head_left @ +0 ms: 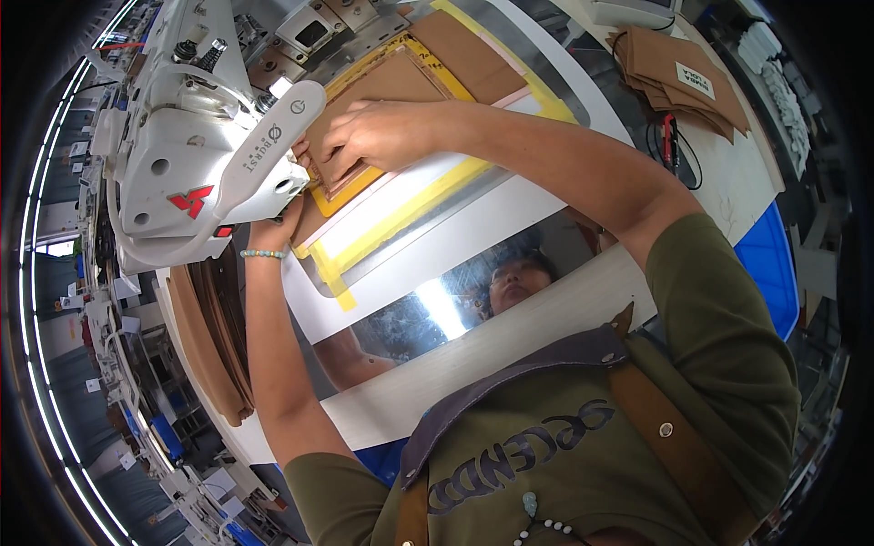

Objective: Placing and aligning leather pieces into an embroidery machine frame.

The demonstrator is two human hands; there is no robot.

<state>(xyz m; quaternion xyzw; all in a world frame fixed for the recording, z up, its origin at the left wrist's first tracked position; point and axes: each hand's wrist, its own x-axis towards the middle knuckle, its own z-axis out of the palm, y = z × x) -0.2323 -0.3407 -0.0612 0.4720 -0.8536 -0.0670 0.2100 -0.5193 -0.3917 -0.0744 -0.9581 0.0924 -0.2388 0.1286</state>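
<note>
A brown leather-like panel (387,84) lies inside a yellow frame (448,80) under the head of a white sewing machine (173,168). My right hand (387,135) rests on the panel near the frame's lower side, its fingers bent and apart, and I see nothing gripped in it. My left hand (289,221), with a beaded bracelet at its wrist, reaches in behind the machine head at the frame's left end. Most of its fingers are hidden there. Yellow tape (410,207) runs along the sheet below the frame.
A stack of brown pieces (669,77) with a white label lies at the far right, near a red-handled tool (670,141) and a black cable. More brown pieces (205,337) hang at the left. A shiny metal plate (437,305) lies nearest me; a blue bin (769,268) stands right.
</note>
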